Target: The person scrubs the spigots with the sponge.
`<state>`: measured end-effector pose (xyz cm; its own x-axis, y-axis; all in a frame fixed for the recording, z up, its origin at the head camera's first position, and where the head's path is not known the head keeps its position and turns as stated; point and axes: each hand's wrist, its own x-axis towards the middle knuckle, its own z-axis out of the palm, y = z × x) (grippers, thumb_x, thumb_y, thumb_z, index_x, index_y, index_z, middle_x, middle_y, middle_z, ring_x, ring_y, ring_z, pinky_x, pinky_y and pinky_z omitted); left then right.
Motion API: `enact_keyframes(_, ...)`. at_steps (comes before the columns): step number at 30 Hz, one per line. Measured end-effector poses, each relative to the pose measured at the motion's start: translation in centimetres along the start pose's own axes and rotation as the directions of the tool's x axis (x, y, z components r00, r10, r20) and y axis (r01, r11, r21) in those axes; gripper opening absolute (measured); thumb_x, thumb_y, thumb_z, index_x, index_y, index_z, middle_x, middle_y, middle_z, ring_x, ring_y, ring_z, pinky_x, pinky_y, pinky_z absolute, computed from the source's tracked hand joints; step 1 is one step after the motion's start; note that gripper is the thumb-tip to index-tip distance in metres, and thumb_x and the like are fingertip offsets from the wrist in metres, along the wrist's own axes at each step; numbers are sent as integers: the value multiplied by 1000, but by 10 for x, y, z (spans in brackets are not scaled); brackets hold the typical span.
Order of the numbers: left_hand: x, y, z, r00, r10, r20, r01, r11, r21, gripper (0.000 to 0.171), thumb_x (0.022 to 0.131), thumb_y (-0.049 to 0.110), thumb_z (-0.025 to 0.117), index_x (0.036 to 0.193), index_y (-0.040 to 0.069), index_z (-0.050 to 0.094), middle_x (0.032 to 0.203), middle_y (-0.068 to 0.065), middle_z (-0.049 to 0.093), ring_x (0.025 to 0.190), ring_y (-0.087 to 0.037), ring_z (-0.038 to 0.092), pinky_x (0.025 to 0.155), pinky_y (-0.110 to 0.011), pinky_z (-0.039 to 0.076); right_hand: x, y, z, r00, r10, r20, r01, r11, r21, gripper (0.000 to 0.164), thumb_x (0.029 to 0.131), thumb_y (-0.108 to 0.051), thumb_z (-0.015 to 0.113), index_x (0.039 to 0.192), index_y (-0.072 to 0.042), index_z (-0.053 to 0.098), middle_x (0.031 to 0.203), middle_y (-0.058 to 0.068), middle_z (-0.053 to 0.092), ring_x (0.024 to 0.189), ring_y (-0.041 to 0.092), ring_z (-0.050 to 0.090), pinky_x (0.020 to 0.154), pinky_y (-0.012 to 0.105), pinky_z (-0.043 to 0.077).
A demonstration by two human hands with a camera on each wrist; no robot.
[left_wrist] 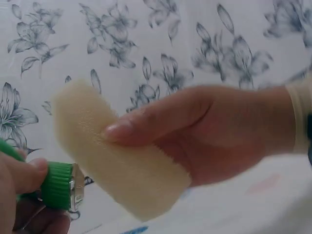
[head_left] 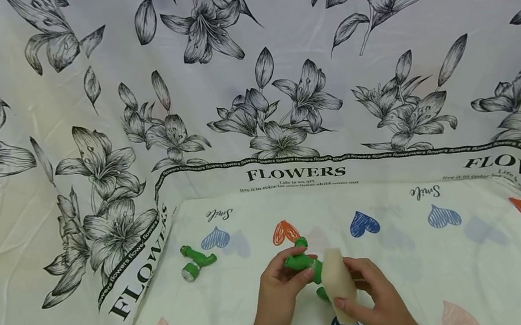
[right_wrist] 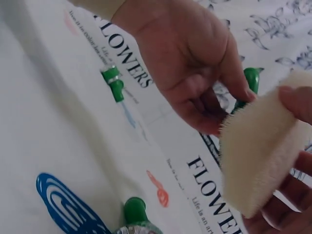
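My left hand (head_left: 277, 289) pinches a green tap (head_left: 300, 262) with a ridged end and a silver collar, which shows in the left wrist view. The right hand (head_left: 384, 300) grips a cream sponge (head_left: 339, 287), a thick block with a fuzzy surface, thumb on one face and fingers behind. In the head view the sponge overlaps the tap's right end; in the left wrist view it is close beside the silver collar (left_wrist: 77, 186). Below the hands a second green piece (right_wrist: 135, 209) with a silvery part lies on the cloth, mostly hidden by the sponge in the head view.
Another green tap (head_left: 197, 257) lies on the cloth at the far left. A white cloth (head_left: 244, 314) printed with hearts covers the surface. Flower-printed fabric (head_left: 281, 38) rises behind and along the left side.
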<state>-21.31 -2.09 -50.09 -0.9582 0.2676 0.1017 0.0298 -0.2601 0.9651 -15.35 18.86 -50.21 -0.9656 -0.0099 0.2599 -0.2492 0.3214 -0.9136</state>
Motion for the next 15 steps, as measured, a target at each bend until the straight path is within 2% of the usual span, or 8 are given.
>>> enact_keyframes(3, 0, 0, 4, 996, -58, -74, 45, 985, -165, 47, 99, 2, 80, 143, -2, 63, 134, -22, 71, 122, -32, 71, 98, -40, 62, -2, -3, 5, 995, -71, -74, 73, 997, 15, 65, 92, -10, 90, 148, -18, 59, 138, -3, 61, 120, 20, 61, 101, 27, 56)
enact_keyframes(7, -1, -1, 9, 987, -106, -120, 60, 941, -333, 44, 99, -2, 78, 141, -3, 64, 136, -23, 69, 116, -30, 73, 94, -39, 63, -2, -6, 13, 975, -200, -102, 201, 980, 0, 69, 90, -6, 91, 148, -19, 57, 139, -2, 58, 121, 18, 59, 101, 20, 53)
enact_keyframes(11, -3, -2, 13, 980, -156, -122, 96, 913, -396, 35, 101, 1, 77, 136, 4, 69, 131, -20, 69, 106, -22, 72, 89, -30, 62, -2, -6, 20, 951, -285, -122, 274, 956, -102, 77, 83, -3, 95, 147, -17, 55, 137, -4, 55, 118, 15, 56, 98, 15, 49)
enact_keyframes(15, -5, -1, 14, 980, -163, -112, 104, 906, -410, 32, 102, 3, 76, 134, 5, 70, 129, -19, 70, 102, -21, 72, 86, -30, 63, 1, -2, 20, 952, -268, -148, 249, 959, -138, 80, 79, 2, 96, 146, -14, 55, 137, -5, 55, 121, 14, 55, 102, 13, 46)
